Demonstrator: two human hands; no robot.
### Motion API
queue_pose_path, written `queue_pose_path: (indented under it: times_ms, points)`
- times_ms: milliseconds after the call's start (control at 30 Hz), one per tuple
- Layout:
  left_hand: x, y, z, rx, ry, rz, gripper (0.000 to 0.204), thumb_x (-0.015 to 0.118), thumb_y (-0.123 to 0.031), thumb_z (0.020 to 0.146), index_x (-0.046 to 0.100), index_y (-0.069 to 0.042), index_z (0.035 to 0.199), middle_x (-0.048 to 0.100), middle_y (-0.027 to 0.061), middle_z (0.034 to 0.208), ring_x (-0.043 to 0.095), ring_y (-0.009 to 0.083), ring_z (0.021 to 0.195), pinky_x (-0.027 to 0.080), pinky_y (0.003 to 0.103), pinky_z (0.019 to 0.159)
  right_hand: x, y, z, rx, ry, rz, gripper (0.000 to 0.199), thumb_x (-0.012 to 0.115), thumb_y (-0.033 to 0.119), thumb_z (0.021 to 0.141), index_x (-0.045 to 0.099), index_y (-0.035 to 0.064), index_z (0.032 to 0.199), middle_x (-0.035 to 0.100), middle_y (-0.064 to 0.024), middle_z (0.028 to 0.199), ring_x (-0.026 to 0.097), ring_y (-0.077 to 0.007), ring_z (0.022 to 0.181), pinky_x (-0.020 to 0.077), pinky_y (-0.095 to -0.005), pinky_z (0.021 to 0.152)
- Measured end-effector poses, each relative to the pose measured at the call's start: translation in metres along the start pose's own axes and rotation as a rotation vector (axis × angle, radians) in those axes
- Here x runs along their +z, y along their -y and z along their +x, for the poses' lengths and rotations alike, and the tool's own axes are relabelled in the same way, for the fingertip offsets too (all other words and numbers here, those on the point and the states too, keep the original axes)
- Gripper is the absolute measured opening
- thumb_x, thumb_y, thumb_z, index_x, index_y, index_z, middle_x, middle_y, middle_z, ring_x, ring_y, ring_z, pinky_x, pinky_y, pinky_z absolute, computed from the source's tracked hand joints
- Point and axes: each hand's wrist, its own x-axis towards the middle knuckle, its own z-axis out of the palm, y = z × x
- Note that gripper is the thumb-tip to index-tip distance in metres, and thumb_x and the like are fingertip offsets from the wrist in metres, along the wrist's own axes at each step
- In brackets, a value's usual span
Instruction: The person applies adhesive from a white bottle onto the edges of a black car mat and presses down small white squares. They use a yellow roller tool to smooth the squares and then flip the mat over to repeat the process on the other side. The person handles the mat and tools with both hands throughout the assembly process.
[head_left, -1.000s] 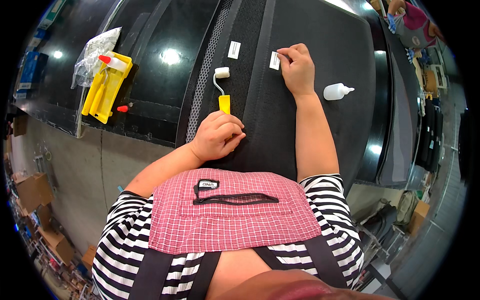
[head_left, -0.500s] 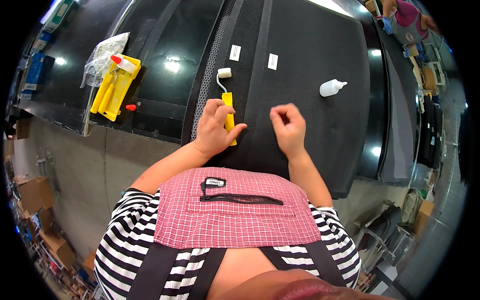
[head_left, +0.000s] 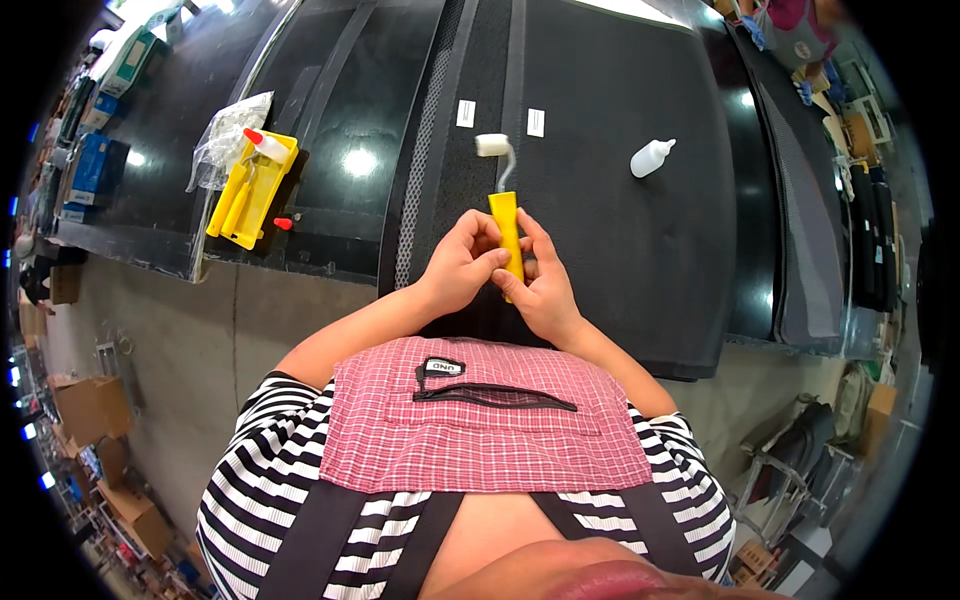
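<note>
A small paint roller (head_left: 506,218) with a yellow handle, a bent metal rod and a white roller head stands out in front of me, head away from me. My left hand (head_left: 460,268) pinches its handle from the left. On the other side, my right hand (head_left: 544,292) has its thumb and fingers closed around the lower part of the same handle. Beneath them lies a black sheet material (head_left: 620,260) with two small white labels. Right of the roller, a white squeeze bottle (head_left: 652,158) with a pointed nozzle rests on this material.
At the left, a yellow paint tray (head_left: 266,205) holds another yellow roller and a red-capped white bottle, beside a clear plastic bag (head_left: 215,150). A red cap (head_left: 283,223) lies near the tray. A co-worker (head_left: 795,30) is at the far right. Cardboard boxes (head_left: 92,408) stand left.
Both hands have come together on the roller handle, and the roller has moved right. Before, my right hand was apart from it and my left hand hovered over the handle.
</note>
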Motion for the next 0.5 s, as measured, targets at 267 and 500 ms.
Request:
queue_pose_path:
  times_ms: [267,500]
  points:
    - [-0.006,-0.001,0.019,0.478,0.075,0.936,0.025,0.075,-0.009,0.083,0.067,-0.008,0.106,0.064,0.0121,0.124,0.059,0.0349,0.118,0.047,0.044,0.102,-0.016,-0.002,0.024,-0.294,-0.329,-0.453,0.064,0.066,0.008,0.088,0.048,0.0056,0.149,0.063,-0.0215,0.109,0.064,-0.0368,0.095,0.0528,-0.0398,0.086]
    - [-0.013,0.003,0.023,0.569,0.23,1.076,0.028,0.077,-0.015,0.083,0.069,-0.01,0.109,0.063,0.0094,0.127,0.058,0.031,0.119,0.047,0.043,0.103,-0.025,0.004,0.075,-0.154,-0.335,-0.525,0.058,0.064,0.015,0.09,0.051,0.0022,0.146,0.064,-0.0235,0.111,0.065,-0.0369,0.1,0.0525,-0.0406,0.091]
